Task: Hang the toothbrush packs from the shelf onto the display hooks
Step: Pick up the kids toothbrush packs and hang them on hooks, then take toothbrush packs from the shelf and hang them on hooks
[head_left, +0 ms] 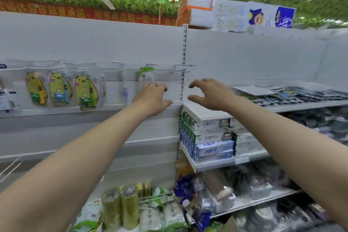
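Risks:
1. The green-topped pack (146,73), centre of frame, hangs on its hook with the left hand (153,98) right at its lower edge. A sideways brush could set it swinging or slide it off the hook tip.
2. An empty hook (183,68) just to the right of it juts out above the gap between both hands. A hasty reach could snag a knuckle.
3. The loose toothbrush packs (293,95) lie overlapped in a flat heap on the shelf (199,111), right of frame. Pulling one out may drag its neighbours over the front edge.

Hands:
- **Left hand:** The fingers are loosely bent with the thumb spread, gripping nothing. The fingertips overlap the bottom of the hung pack, but the blur hides whether they touch it.
- **Right hand (211,94):** It is centre-right, over the bare left end of the shelf. The fingers and thumb are spread in an open claw, empty and touching nothing. It is well short of the heap.
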